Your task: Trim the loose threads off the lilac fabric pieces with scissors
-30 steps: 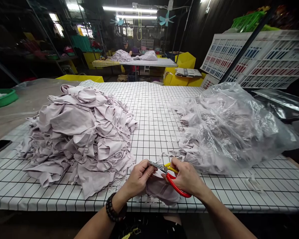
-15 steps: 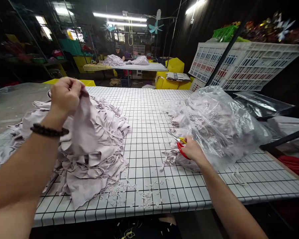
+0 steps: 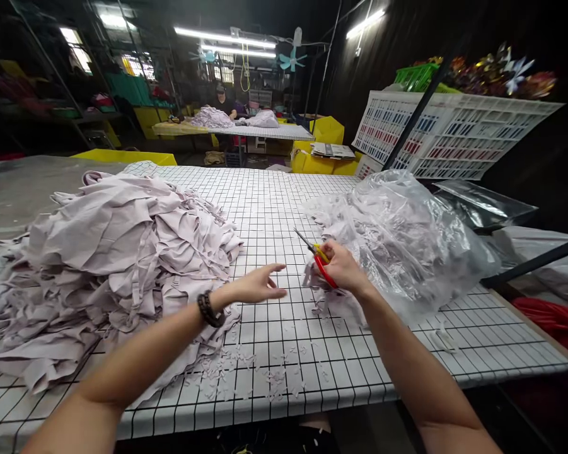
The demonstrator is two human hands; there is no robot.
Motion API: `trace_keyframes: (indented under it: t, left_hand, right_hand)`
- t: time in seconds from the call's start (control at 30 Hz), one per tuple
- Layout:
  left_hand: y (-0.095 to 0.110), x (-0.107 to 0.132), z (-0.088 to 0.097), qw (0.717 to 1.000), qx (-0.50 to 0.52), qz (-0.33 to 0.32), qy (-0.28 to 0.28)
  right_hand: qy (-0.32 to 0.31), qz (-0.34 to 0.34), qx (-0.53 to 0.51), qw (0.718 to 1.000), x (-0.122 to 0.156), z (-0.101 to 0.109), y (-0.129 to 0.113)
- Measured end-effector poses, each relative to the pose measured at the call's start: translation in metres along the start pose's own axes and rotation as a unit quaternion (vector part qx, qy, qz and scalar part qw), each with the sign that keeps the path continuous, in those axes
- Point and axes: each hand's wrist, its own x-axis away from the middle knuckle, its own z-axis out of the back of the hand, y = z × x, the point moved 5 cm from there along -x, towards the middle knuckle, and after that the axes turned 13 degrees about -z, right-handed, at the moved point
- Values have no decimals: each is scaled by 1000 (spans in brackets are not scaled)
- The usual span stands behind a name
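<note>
My right hand [image 3: 343, 268] grips red and yellow scissors [image 3: 316, 254], blades pointing up and left, and also holds a piece of pale lilac fabric [image 3: 314, 282] hanging below it. This hand sits at the near left edge of a clear plastic bag [image 3: 406, 239] stuffed with lilac fabric pieces. My left hand [image 3: 258, 287] hovers over the gridded table [image 3: 284, 202], fingers stretched toward the right hand, holding nothing. A black bead bracelet [image 3: 208, 309] circles the left wrist. A large heap of lilac fabric [image 3: 108, 252] lies just left of it.
Small fabric scraps [image 3: 260, 369] litter the table's near edge. White crates [image 3: 454, 135] stand at the back right with yellow bins [image 3: 319, 157] beside them. Another person [image 3: 223, 101] works at a far table with similar fabric heaps.
My left hand dropped the fabric piece onto the left heap and swung right toward the middle, now empty. My right hand with the scissors lifted a piece from the bag's edge.
</note>
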Motion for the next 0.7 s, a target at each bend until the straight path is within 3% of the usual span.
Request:
trace_keyframes:
  t: [0.03, 0.1, 0.2, 0.37, 0.47, 0.6, 0.7]
  left_hand:
    - [2, -5, -16, 997, 71, -18, 19]
    - [-1, -9, -30, 980, 172, -21, 96]
    - [-20, 1, -36, 933, 300, 30, 196]
    - [-56, 34, -54, 795, 535, 115, 260]
    - [-62, 46, -64, 731, 605, 119, 293]
    - [-56, 60, -71, 716, 619, 114, 302]
    - [-51, 73, -72, 758, 567, 111, 304]
  right_hand:
    - [-55, 20, -61, 996, 1, -10, -15]
    - [-134, 38, -128, 982, 2, -27, -40]
    - [-177, 6, -137, 975, -2, -40, -48]
    - [-123, -93, -123, 980, -4, -58, 5]
    - [-112, -85, -87, 986, 4, -83, 33]
    - [-103, -81, -143, 981, 5, -89, 41]
    - [-113, -88, -161, 977, -4, -76, 35]
